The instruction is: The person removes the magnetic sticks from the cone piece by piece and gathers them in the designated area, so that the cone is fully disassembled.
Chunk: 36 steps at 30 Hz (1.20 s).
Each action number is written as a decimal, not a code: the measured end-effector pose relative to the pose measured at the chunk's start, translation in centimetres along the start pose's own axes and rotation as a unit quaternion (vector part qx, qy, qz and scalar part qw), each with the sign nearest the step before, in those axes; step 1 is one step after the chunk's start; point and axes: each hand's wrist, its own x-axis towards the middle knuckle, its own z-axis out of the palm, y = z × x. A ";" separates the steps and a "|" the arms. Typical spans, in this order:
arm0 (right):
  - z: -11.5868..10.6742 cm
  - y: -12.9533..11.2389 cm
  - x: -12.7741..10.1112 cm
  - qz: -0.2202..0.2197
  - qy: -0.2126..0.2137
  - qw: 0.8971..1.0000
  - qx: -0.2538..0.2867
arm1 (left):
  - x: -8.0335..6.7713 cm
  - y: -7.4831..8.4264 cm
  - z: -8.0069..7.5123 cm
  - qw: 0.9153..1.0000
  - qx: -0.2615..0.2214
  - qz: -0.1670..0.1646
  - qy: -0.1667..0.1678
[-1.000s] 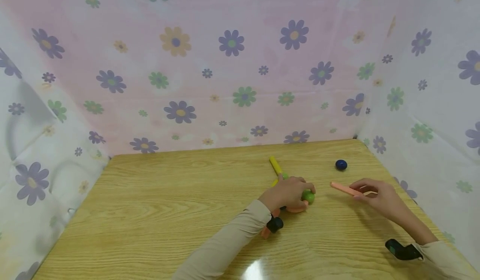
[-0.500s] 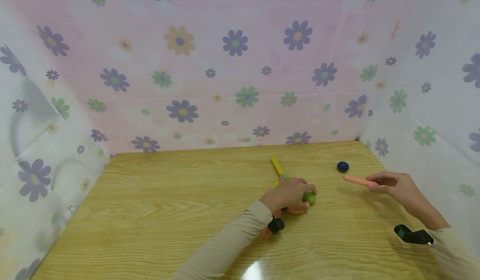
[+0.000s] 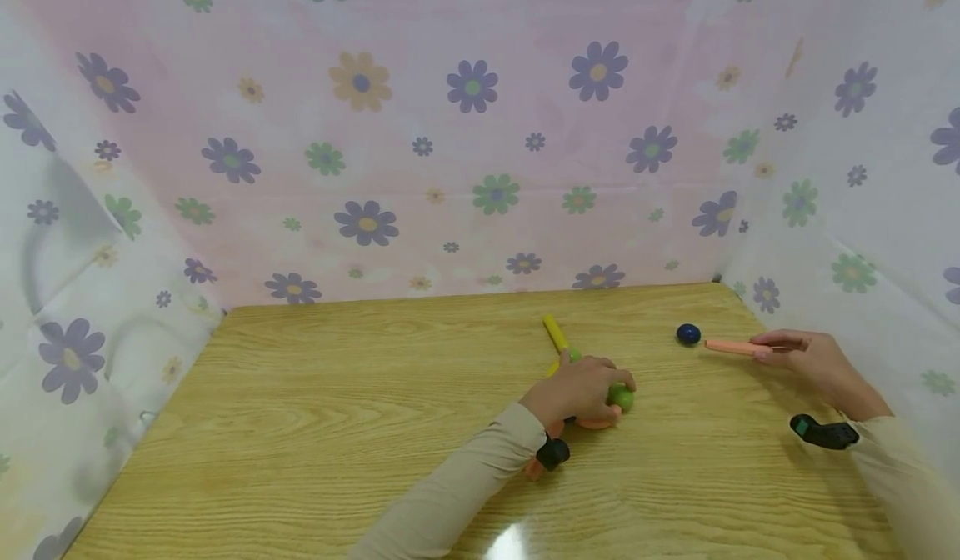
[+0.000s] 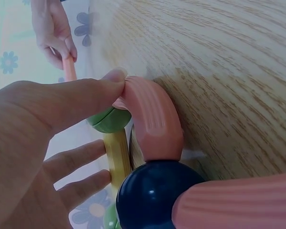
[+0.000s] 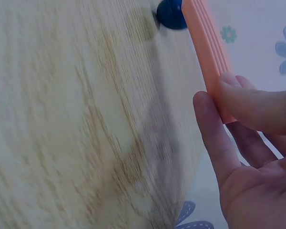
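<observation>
In the head view my left hand (image 3: 577, 389) grips a joined toy figure of rods and balls. Its thumb presses the end of a curved orange rod (image 4: 155, 119) beside a green ball (image 3: 621, 397), and two fingers touch a yellow rod (image 4: 117, 157). A dark blue ball (image 4: 152, 195) links the curved rod to another orange rod (image 4: 243, 202). My right hand (image 3: 813, 364) pinches a straight, ribbed orange rod (image 5: 207, 52) by one end, between thumb and fingers. The rod's far tip points at a loose blue ball (image 3: 688, 334) on the table, right at it in the head view.
A second yellow rod (image 3: 556, 332) stretches from the figure toward the back of the wooden table (image 3: 337, 393). Flower-printed cloth (image 3: 405, 168) stands along the back and both sides. A black wrist camera (image 3: 823, 432) is on the right wrist.
My right hand has moved right and toward the back, bringing the orange rod's tip up to the loose blue ball. The left hand stays on the figure.
</observation>
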 end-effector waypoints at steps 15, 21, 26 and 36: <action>0.1 2.0 2.0 -0.039 0.001 0.997 -0.072 | 0.2 -0.1 0.3 1.000 0.005 0.003 0.003; 0.5 1.2 2.4 -0.070 0.017 0.991 -0.109 | 0.0 -0.1 0.1 1.000 0.002 0.001 0.003; 0.8 0.9 2.7 -0.070 0.031 0.987 -0.144 | 0.0 -0.1 0.0 1.000 0.007 -0.003 -0.003; 1.2 0.3 2.4 -0.057 0.045 0.985 -0.156 | -0.1 -0.3 0.3 0.999 0.033 -0.004 0.008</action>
